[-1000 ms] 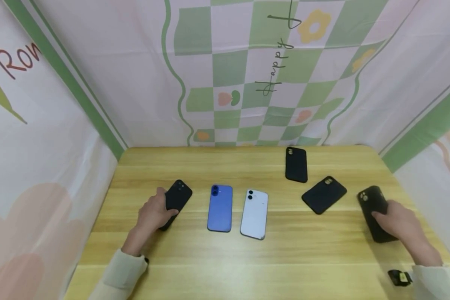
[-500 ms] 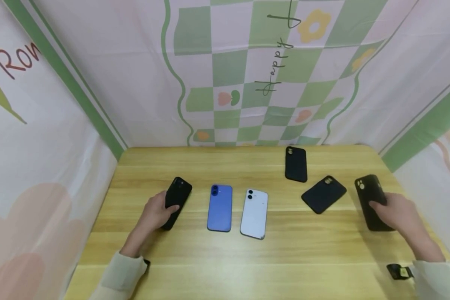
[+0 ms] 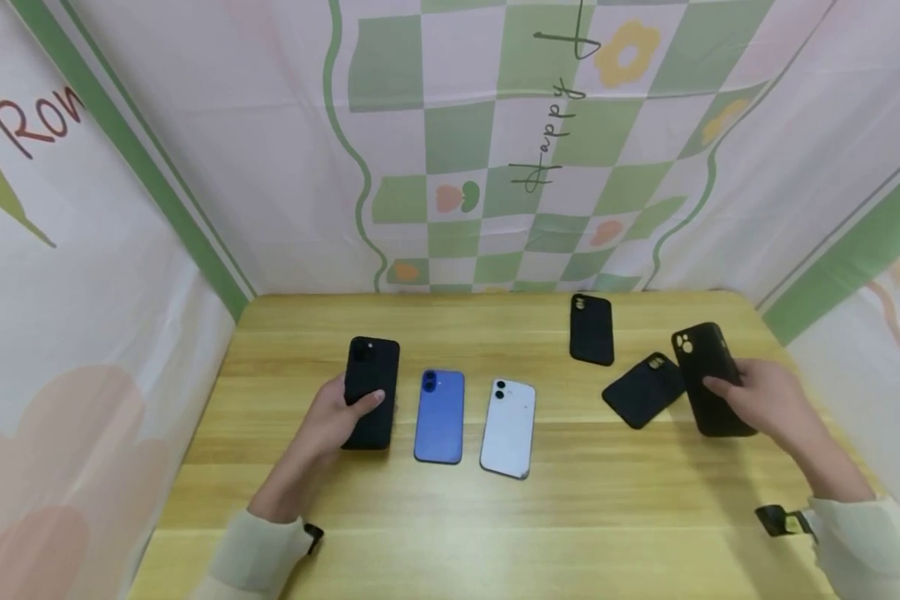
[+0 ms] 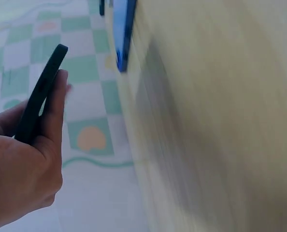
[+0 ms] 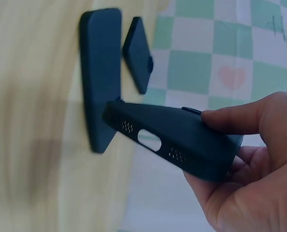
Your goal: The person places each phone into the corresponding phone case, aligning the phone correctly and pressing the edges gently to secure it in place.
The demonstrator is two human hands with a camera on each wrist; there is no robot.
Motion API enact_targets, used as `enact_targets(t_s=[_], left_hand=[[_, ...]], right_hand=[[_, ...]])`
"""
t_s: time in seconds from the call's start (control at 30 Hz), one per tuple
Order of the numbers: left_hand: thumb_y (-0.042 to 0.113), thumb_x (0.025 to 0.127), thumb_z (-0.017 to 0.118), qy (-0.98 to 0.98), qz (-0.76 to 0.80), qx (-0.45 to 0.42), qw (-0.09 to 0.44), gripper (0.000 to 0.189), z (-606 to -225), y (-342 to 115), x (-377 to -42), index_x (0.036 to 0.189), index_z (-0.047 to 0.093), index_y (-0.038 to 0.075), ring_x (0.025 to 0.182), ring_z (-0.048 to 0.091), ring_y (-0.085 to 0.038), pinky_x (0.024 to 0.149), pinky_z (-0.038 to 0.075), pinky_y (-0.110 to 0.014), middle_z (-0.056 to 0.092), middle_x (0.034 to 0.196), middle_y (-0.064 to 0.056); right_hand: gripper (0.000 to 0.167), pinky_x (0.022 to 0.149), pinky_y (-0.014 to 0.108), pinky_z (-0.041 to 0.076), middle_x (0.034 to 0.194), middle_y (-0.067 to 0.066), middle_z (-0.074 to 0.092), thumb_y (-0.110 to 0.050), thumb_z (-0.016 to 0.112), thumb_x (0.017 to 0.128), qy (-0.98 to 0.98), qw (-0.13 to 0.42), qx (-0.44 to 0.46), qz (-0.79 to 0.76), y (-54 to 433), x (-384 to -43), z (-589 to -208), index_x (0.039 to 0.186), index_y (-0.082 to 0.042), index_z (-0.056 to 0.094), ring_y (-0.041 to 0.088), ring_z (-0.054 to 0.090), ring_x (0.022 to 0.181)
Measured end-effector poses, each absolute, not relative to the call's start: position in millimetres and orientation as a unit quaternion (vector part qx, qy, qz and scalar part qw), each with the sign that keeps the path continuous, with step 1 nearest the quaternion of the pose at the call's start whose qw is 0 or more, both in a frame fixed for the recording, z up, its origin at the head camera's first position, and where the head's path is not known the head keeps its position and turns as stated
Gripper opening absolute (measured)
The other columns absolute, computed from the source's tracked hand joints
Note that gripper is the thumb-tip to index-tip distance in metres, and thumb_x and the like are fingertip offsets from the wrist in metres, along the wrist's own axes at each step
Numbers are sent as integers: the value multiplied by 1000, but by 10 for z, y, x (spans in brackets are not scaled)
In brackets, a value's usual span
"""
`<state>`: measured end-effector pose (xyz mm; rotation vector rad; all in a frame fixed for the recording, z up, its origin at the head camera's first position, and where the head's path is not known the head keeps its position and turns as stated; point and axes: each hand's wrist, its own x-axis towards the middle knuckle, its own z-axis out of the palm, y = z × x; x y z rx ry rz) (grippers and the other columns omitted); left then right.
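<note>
My left hand (image 3: 333, 421) grips a black phone (image 3: 371, 371), thumb across its back and camera end away from me. In the left wrist view that phone (image 4: 41, 94) is seen edge-on, raised off the table. My right hand (image 3: 772, 400) holds a black phone case (image 3: 701, 367) by its right side, thumb on the back. The right wrist view shows the held case (image 5: 182, 135) with a port cutout and speaker holes in its end. A blue phone (image 3: 440, 417) and a white phone (image 3: 508, 429) lie side by side between the hands.
Two more black phone cases lie on the wooden table (image 3: 495, 542): an upright-lying one (image 3: 591, 329) near the back edge and a slanted one (image 3: 641, 396), its right corner hidden by the held case. A patterned cloth (image 3: 457, 133) hangs behind the table.
The left hand has lifted the black phone, moved it slightly right and turned it straighter. The right hand has carried the phone case left and away from me. The lying phones and cases stay put.
</note>
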<state>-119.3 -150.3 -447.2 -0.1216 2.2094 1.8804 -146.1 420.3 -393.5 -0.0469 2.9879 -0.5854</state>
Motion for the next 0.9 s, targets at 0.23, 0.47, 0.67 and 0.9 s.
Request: enact_targets(t_s=[0.23,0.47,0.67,0.9], left_hand=[[11,112,53,644,743,-38,176,43,-4429,-1253,-1151,153,45,4,118,71,-35,100,59,-45,68,133,-27],[18,116,43,570,791,-44,216,48,-4434,-963,-1176,156,37,-7,116,71,-34,101,57,-54,69,129,-28],[19,116,41,542,806,-36,234,47,-4457,-798,-1148,157,38,-4,120,70,-34,103,56,-53,67,134,-28],[18,117,40,514,820,-25,251,50,-4489,-667,-1098,162,32,0,117,72,-29,104,56,-52,68,132,-27]], right_hand=[[38,62,36,49,81,15,74,-26,63,107,973,56,-28,-223,3939,-1559,-3765,110,12,67,20,64,68],[45,60,30,43,67,1,68,-39,63,108,964,90,-39,-247,3574,-1629,-3568,113,5,70,11,51,58],[46,54,27,41,59,-10,48,-43,67,105,937,130,-35,-322,3236,-1667,-3489,120,1,69,7,39,52],[56,69,31,65,91,2,81,-13,67,105,816,182,-18,-548,2934,-1723,-3486,146,18,45,16,78,79]])
